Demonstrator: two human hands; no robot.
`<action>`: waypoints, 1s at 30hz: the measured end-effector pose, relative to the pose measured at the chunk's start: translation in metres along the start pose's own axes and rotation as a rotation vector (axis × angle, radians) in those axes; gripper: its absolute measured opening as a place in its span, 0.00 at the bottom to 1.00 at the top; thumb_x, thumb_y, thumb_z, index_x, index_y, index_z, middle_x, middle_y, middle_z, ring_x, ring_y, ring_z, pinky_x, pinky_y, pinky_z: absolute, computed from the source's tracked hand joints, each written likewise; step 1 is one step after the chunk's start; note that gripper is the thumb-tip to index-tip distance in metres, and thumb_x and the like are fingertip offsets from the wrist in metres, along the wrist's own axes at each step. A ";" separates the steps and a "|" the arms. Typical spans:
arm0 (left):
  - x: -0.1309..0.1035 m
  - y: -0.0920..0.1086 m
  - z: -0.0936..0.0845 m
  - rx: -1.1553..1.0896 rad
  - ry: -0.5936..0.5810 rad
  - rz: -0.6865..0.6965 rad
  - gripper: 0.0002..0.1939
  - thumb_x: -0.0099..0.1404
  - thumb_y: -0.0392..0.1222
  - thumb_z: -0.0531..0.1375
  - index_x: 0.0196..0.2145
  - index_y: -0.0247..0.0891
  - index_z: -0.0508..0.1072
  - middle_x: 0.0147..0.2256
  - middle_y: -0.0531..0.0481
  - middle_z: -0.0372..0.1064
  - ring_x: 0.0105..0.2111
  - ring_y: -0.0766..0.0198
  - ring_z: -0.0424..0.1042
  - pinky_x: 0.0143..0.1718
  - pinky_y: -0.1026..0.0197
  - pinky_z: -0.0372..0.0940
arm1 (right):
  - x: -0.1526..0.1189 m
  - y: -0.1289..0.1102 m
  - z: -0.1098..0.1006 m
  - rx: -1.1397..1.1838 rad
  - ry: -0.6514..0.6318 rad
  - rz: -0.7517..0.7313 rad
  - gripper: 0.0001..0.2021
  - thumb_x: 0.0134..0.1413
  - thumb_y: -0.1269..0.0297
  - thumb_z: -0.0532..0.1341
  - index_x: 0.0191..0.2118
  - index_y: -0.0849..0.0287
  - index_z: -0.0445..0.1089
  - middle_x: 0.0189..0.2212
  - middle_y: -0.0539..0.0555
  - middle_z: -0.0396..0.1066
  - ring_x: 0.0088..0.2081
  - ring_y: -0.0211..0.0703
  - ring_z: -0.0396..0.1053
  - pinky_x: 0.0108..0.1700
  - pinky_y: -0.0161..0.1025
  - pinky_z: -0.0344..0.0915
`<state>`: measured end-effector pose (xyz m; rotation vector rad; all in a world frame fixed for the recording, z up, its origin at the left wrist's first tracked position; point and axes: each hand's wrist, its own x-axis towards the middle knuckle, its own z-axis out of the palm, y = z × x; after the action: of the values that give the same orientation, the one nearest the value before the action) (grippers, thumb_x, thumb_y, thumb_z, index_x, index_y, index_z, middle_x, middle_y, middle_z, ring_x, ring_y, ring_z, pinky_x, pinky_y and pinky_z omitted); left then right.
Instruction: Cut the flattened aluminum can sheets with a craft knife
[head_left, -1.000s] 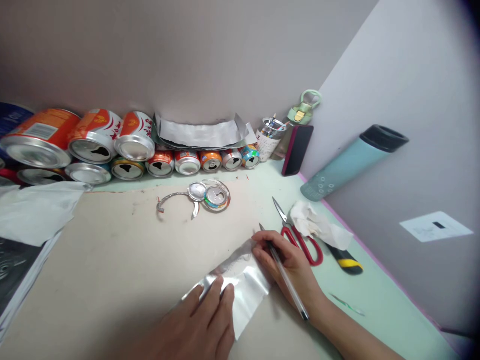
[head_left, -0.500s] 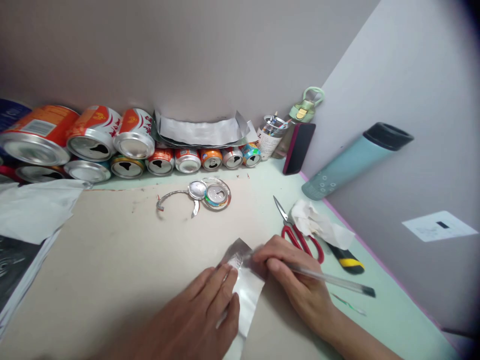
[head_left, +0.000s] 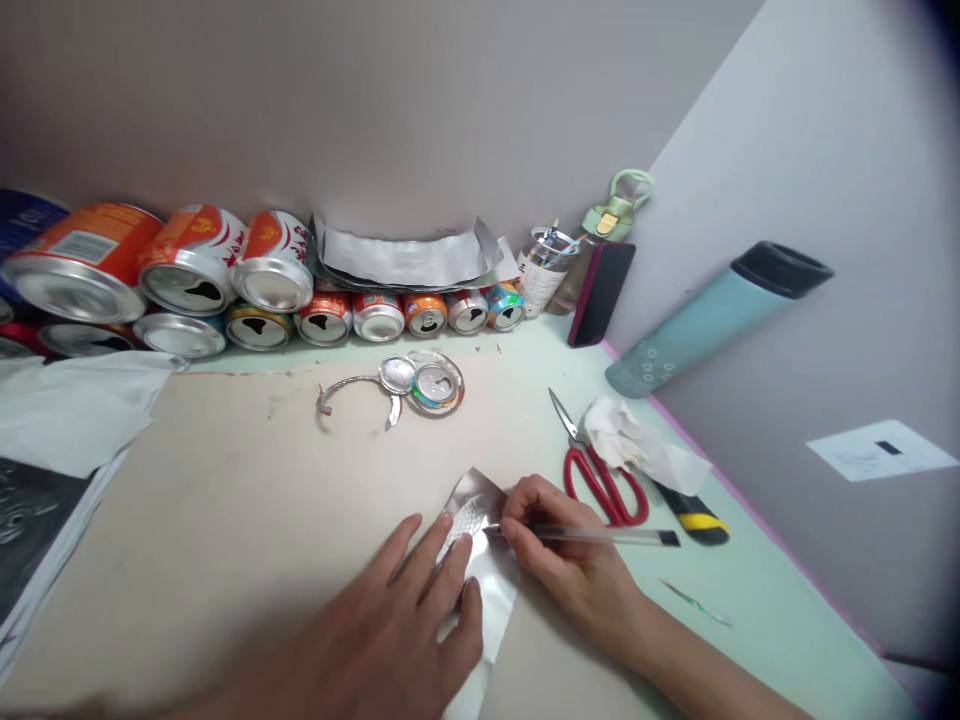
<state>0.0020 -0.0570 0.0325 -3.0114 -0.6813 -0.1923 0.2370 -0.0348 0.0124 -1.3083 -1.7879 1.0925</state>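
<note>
On the beige mat (head_left: 247, 470), the silver sheet (head_left: 493, 580) is lying roughly fore-and-aft, the left grip (head_left: 397, 615) pressing it, fingers apart, the right grip (head_left: 574, 570) clamping a pen (head_left: 630, 537) aimed leftward onto it.

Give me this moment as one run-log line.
Left hand: resting on silvery sheet | Right hand: holding pen, tip at silvery sheet | Nearby: red-handled scissors beyond right hand

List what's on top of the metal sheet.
The left hand lies on the metal sheet; the pen in the right hand points toward its dimpled patch. Sheet surface under the left hand is hidden.
</note>
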 end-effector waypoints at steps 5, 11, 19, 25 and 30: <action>0.002 0.001 -0.002 -0.039 -0.064 0.001 0.20 0.75 0.46 0.55 0.58 0.35 0.73 0.61 0.36 0.69 0.60 0.44 0.71 0.57 0.45 0.69 | 0.001 0.002 0.000 -0.017 -0.004 -0.006 0.09 0.64 0.64 0.59 0.31 0.56 0.64 0.25 0.47 0.63 0.26 0.38 0.57 0.26 0.34 0.55; 0.001 0.004 0.002 -0.091 -0.155 -0.030 0.25 0.76 0.48 0.54 0.64 0.32 0.68 0.64 0.33 0.63 0.63 0.42 0.67 0.59 0.43 0.67 | -0.001 0.000 -0.001 -0.022 -0.033 -0.004 0.10 0.68 0.62 0.57 0.32 0.55 0.63 0.25 0.47 0.61 0.27 0.38 0.56 0.26 0.34 0.54; 0.006 0.005 0.004 -0.113 -0.221 -0.040 0.28 0.73 0.46 0.57 0.67 0.33 0.65 0.67 0.33 0.59 0.66 0.41 0.63 0.62 0.42 0.65 | -0.001 -0.004 -0.002 -0.010 -0.071 -0.020 0.10 0.68 0.64 0.55 0.31 0.55 0.61 0.25 0.46 0.60 0.25 0.37 0.54 0.25 0.34 0.51; 0.003 0.005 0.006 -0.044 -0.161 -0.027 0.26 0.75 0.46 0.53 0.65 0.32 0.67 0.65 0.33 0.63 0.64 0.42 0.66 0.60 0.44 0.66 | -0.002 0.001 -0.002 0.006 -0.017 -0.014 0.11 0.68 0.63 0.56 0.31 0.55 0.62 0.25 0.46 0.60 0.27 0.38 0.56 0.28 0.35 0.55; -0.001 0.005 0.010 -0.034 -0.078 -0.021 0.25 0.75 0.48 0.54 0.63 0.33 0.69 0.63 0.34 0.66 0.62 0.45 0.69 0.59 0.46 0.66 | -0.001 0.002 0.000 -0.015 -0.013 -0.008 0.10 0.68 0.63 0.57 0.32 0.55 0.62 0.26 0.46 0.60 0.27 0.38 0.56 0.27 0.35 0.55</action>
<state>0.0044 -0.0615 0.0220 -3.0599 -0.7228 -0.0893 0.2382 -0.0357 0.0111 -1.3049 -1.8126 1.0873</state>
